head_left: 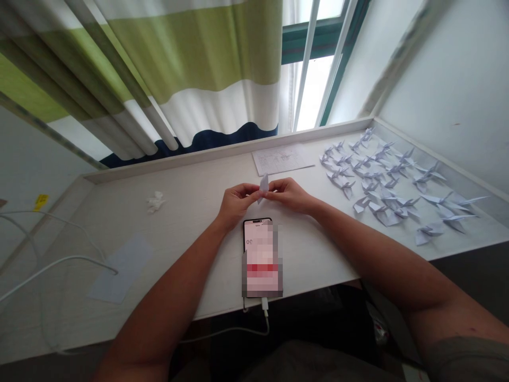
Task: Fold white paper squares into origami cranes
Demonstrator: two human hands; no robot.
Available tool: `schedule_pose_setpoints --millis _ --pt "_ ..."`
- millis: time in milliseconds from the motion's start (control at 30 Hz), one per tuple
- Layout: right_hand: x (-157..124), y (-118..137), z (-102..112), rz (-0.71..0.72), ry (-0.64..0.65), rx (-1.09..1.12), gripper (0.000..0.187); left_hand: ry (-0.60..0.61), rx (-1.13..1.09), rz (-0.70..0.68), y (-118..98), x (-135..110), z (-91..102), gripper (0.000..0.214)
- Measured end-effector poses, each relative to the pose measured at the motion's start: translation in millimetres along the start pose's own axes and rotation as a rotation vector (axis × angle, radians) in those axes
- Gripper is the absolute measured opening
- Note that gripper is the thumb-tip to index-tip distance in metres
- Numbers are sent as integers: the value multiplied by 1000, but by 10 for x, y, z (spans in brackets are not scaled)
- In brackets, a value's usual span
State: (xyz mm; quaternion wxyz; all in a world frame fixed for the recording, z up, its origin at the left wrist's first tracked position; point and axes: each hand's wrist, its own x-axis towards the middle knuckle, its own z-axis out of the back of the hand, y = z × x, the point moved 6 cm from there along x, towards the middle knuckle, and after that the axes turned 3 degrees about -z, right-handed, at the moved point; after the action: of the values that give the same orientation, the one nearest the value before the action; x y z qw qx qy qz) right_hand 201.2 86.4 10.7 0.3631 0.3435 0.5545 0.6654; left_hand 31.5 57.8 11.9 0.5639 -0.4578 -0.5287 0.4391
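Note:
Between my two hands, above the middle of the desk, is a small folded piece of white paper, narrow and pointed at the top. My left hand pinches it from the left with thumb and fingers. From the other side my right hand pinches it too, the fingertips of both hands nearly meeting. The paper's lower part is partly covered by my fingers. Just below my hands lies a phone with a lit pinkish screen, part of it blurred out.
Many folded paper cranes crowd the right of the white desk. A printed sheet lies behind my hands. Crumpled white paper, a flat white sheet and a loose cable are on the left. A raised edge borders the back.

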Motion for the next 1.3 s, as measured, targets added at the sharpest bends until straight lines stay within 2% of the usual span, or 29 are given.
schedule_pose_setpoints --millis 200,367,667,933,1100,1200,1300 --pt "-8 79 1 95 -14 107 37 14 251 -148 -133 -25 4 25" --pt "-19 104 61 138 -60 112 29 71 291 -207 -187 -28 -23 24" --pt "-31 143 81 165 -69 53 29 102 283 -198 -177 -25 -41 24" --pt "-37 172 108 163 -107 -40 19 100 206 -110 -78 -9 -30 25" --pt "-20 142 165 150 -180 -177 21 74 211 -59 -32 15 21 25" --pt "-38 182 167 244 -223 -333 14 72 261 -33 7 43 87 24" --pt "-45 213 73 372 -136 -477 12 85 303 -28 42 69 129 25"
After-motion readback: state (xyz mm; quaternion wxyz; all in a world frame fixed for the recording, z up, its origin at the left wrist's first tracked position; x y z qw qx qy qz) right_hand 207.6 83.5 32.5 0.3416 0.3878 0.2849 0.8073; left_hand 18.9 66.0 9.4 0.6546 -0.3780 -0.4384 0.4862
